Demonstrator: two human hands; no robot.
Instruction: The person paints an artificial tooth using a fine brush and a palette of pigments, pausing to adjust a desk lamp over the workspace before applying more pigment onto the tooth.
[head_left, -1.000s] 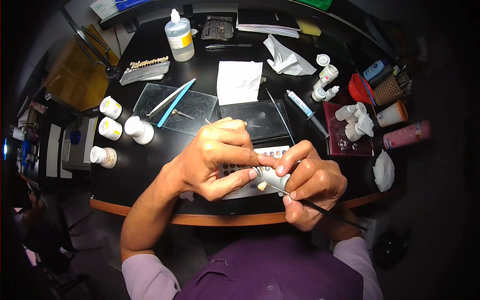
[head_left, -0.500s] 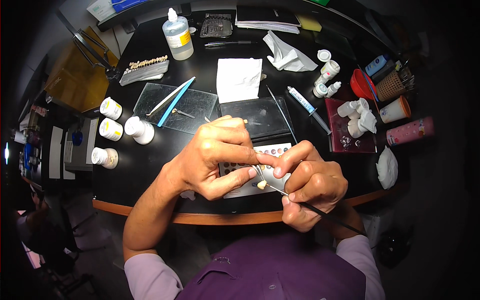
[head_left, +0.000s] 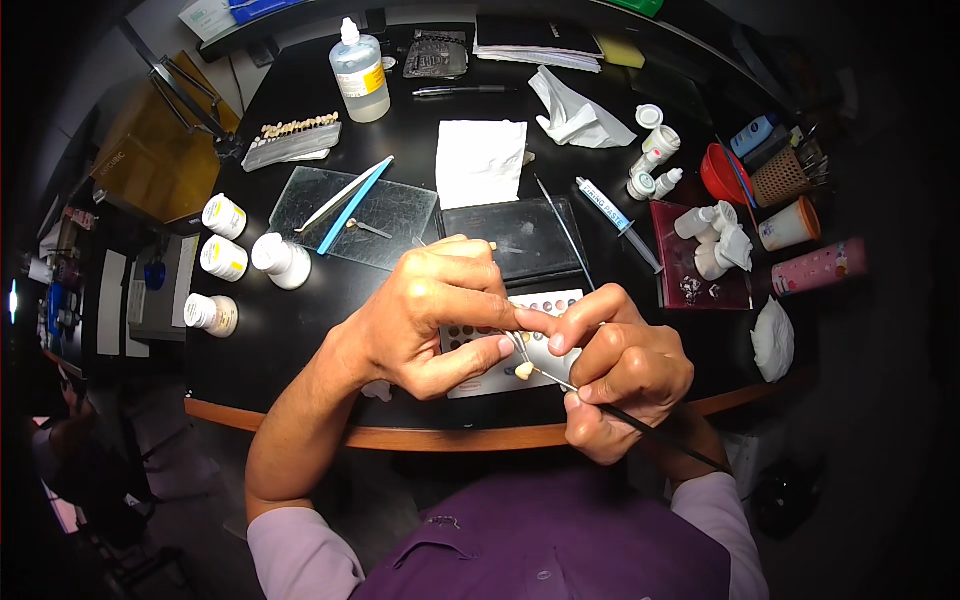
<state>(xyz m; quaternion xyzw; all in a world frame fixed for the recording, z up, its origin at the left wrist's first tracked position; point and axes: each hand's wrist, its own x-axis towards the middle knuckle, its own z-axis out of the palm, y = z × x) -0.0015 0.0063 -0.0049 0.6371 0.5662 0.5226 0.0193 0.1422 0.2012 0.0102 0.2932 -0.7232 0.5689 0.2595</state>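
My left hand [head_left: 440, 330] pinches a small metal holder [head_left: 515, 343] with a cream tooth-shaped crown [head_left: 524, 371] at its lower end. My right hand [head_left: 627, 385] grips a thin black-handled brush [head_left: 650, 430], its fine tip touching or very close to the crown. The fingertips of both hands meet above it. Beneath them lies a white palette [head_left: 560, 300] with rows of coloured dots, partly hidden. A dark closed case or slab [head_left: 505, 245] sits just beyond.
Glass slab [head_left: 390, 215] with tweezers, white jars [head_left: 285, 265], shade guide [head_left: 290, 150], liquid bottle [head_left: 360, 90], syringe [head_left: 620, 225], red tray [head_left: 680, 285], red bowl [head_left: 720, 180], folded tissue [head_left: 478, 160] and pink bottle [head_left: 820, 265] surround my hands. Another person [head_left: 55, 440] is at far left.
Both hands keep nearly the same grip and position, with only slight shifts at the brush. The camera's view moves very slightly.
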